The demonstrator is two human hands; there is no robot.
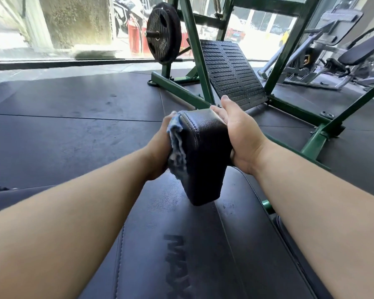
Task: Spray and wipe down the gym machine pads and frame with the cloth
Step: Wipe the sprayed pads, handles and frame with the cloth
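1. A small black pad (203, 156) is held up in the middle of the view, tilted, with its narrow end lowest and just above the big pad (181, 244) that fills the near foreground
2. The cloth (177, 147), blue and bunched, is pressed against the left side of the pad by the left hand (158, 147); its fingers are wrapped round the cloth, and one fingertip shows at the pad's far top corner
3. The right side of the pad is grasped by the right hand (242, 139): the palm is laid along that side, the fingers are curled over the far top edge, and the thumb is raised and points away
4. The big pad is black with stitched seams; embossed lettering is seen on it, only partly readable, and a few dark specks lie just right of the pad's low end
5. The green frame (194, 46) stands far and to the right, with its base bars resting on the floor (73, 126)
6. A ribbed black foot plate (231, 74) is set at a slant inside the frame, beyond the right hand
7. A black weight plate (162, 33) is hung on a peg at the far left of the frame
8. The floor is covered with dark scuffed mats; a window (52, 29) runs along the far left, and a grey bench (363, 48) is seen at the far right
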